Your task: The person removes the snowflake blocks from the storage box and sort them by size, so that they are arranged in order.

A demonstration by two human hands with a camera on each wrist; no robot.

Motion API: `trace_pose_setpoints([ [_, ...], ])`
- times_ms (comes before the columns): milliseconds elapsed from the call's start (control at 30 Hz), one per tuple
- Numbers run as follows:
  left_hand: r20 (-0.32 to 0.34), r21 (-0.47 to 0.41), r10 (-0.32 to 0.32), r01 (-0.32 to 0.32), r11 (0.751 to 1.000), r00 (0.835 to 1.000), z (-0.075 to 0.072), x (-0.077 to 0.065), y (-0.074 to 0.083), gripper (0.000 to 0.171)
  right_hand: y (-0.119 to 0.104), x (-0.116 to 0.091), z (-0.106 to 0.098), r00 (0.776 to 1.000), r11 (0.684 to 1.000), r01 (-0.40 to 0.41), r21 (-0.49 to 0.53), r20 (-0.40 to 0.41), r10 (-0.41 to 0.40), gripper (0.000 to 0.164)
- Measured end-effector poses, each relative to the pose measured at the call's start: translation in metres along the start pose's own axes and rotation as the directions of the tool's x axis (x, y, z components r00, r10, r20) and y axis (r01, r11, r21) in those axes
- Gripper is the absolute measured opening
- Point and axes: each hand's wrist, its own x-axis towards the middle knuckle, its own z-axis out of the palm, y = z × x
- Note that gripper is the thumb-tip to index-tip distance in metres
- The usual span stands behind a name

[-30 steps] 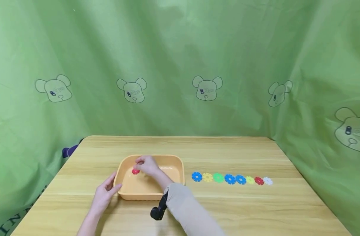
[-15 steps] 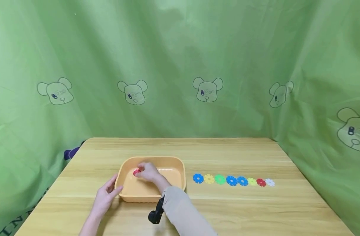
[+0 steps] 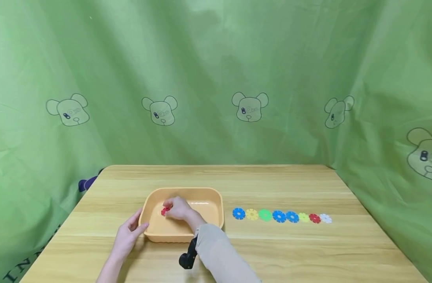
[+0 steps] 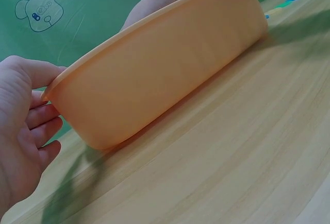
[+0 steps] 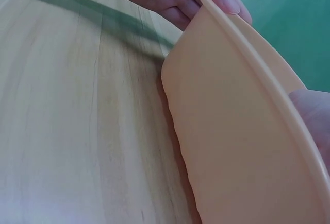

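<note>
A light orange plastic basin (image 3: 166, 238) stands on the wooden table. My left hand (image 3: 125, 236) grips its near left corner, the thumb over the rim and the fingers along the outside; the left wrist view shows the same hold on the basin wall (image 4: 149, 74). Inside the basin, my right hand (image 3: 179, 208) pinches a red snowflake disc (image 3: 164, 212), partly covered by the fingers, low over the floor. In the right wrist view the near wall (image 5: 232, 116) hides most of the right hand (image 5: 314, 116) and all of the disc.
Right of the basin runs a row of several snowflake discs, from a blue disc (image 3: 239, 214) to a white disc (image 3: 326, 218), with yellow, green and red between. A green curtain (image 3: 209, 149) hangs behind the table (image 3: 290, 251).
My right hand and the red disc have come slightly nearer to me inside the basin. The left hand keeps its hold. The view has shifted a little.
</note>
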Motion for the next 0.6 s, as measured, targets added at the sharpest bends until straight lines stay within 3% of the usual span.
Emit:
trace_pose_setpoints([
  [300, -0.004, 0.002, 0.004, -0.004, 1.000, 1.000, -0.0014, 0.0002, -0.0009, 0.061, -0.0021, -0.0032, 0.0026, 1.000, 0.999, 0.020, -0.047, 0.013, -0.020, 0.023],
  [600, 0.002, 0.001, -0.005, 0.005, 1.000, 1.000, 0.0002, 0.0001, -0.0001, 0.061, -0.0008, -0.0030, 0.0021, 0.998, 0.961, 0.056, -0.272, 0.039, -0.047, 0.009],
])
